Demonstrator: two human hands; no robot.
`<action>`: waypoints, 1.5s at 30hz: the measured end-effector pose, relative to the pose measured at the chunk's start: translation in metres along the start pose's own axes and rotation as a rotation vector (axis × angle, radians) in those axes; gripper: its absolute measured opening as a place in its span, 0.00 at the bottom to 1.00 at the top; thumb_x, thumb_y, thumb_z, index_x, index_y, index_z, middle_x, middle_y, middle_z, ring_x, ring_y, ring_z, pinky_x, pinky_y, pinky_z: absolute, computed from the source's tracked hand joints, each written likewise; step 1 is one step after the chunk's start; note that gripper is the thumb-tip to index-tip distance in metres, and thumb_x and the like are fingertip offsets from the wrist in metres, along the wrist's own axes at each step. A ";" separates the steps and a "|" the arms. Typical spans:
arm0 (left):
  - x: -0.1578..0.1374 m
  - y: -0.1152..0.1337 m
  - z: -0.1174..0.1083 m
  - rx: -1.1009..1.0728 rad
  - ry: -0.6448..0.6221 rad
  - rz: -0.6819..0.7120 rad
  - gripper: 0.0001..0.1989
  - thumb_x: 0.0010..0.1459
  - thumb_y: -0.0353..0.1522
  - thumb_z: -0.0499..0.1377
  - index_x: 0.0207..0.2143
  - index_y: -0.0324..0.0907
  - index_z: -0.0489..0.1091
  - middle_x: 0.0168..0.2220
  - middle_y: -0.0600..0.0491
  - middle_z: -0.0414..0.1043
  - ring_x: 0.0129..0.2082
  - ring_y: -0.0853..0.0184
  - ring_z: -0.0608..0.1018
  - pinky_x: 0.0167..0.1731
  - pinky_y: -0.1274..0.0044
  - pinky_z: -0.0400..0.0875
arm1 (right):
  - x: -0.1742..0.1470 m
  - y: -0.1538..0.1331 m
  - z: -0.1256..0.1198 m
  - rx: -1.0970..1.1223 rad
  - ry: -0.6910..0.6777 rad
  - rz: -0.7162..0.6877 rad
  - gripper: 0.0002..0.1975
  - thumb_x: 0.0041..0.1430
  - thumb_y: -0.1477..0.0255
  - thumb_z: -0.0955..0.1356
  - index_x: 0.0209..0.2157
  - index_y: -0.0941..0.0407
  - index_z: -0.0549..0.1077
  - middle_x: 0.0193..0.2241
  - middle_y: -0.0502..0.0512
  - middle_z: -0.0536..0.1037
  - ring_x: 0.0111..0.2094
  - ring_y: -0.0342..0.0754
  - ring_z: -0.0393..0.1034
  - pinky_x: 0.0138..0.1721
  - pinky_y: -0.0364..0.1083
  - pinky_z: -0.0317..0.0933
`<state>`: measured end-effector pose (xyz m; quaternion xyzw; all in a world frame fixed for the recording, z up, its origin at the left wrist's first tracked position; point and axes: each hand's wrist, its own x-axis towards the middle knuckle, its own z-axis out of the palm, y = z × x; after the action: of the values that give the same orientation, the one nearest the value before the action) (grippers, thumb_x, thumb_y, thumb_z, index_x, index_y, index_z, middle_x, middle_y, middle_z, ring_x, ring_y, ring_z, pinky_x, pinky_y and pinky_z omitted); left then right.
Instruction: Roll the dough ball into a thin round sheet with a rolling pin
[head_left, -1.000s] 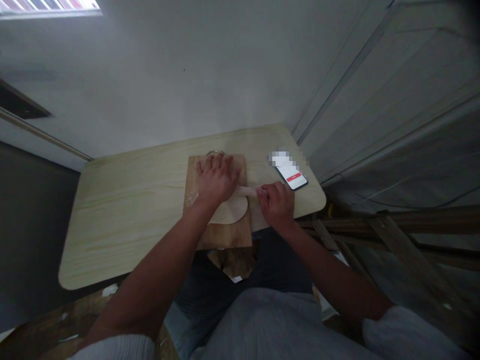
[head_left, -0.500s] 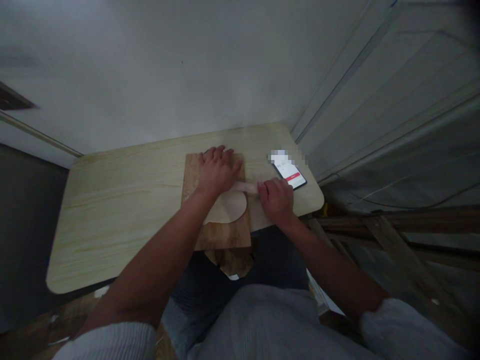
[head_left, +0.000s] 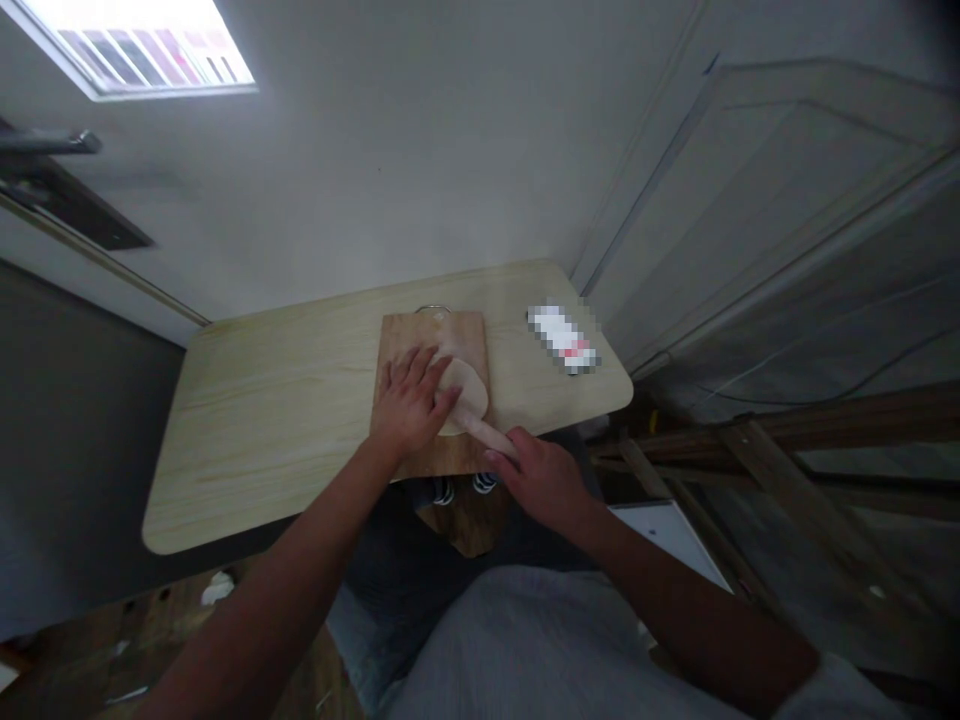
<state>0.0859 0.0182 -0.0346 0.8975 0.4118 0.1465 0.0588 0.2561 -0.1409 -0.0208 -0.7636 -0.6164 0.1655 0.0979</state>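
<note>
A pale flat round of dough (head_left: 466, 388) lies on a brown wooden board (head_left: 401, 340) on a light wooden table (head_left: 285, 400). My left hand (head_left: 411, 400) rests flat, fingers spread, on the near left part of the dough and on a pale rolling pin. My right hand (head_left: 538, 480) is at the table's near edge, closed around the end of the rolling pin (head_left: 487, 434), which slants across the near side of the dough.
A phone (head_left: 562, 338) lies on the table to the right of the board. A metal ring (head_left: 433, 309) shows at the board's far edge. White wall behind, a door to the right, wooden beams at lower right. My knees are under the table.
Both hands and the rolling pin have come toward me, from the far part of the board to its near edge. More of the board's far end is uncovered. The camera has tilted up.
</note>
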 end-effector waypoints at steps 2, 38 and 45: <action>0.003 0.001 -0.002 0.016 -0.019 0.011 0.26 0.70 0.47 0.44 0.65 0.52 0.60 0.70 0.52 0.54 0.71 0.55 0.54 0.68 0.53 0.44 | -0.007 -0.002 0.004 0.036 -0.035 0.005 0.17 0.69 0.55 0.61 0.38 0.54 0.69 0.30 0.53 0.80 0.29 0.49 0.74 0.28 0.45 0.48; 0.030 0.016 0.004 -0.019 -0.064 0.070 0.29 0.69 0.47 0.43 0.68 0.47 0.57 0.68 0.49 0.59 0.70 0.54 0.54 0.67 0.55 0.44 | -0.004 0.007 0.003 0.188 -0.132 0.046 0.17 0.66 0.53 0.63 0.40 0.54 0.68 0.30 0.54 0.79 0.29 0.49 0.73 0.27 0.44 0.48; 0.055 0.031 0.014 0.006 -0.050 0.045 0.27 0.69 0.48 0.43 0.66 0.52 0.60 0.68 0.50 0.60 0.69 0.53 0.56 0.67 0.52 0.41 | 0.003 0.022 -0.001 0.201 -0.106 0.103 0.16 0.68 0.54 0.62 0.39 0.53 0.69 0.30 0.53 0.79 0.29 0.49 0.73 0.28 0.44 0.49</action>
<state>0.1461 0.0397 -0.0291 0.9101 0.3902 0.1239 0.0633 0.2767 -0.1427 -0.0280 -0.7707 -0.5610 0.2715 0.1328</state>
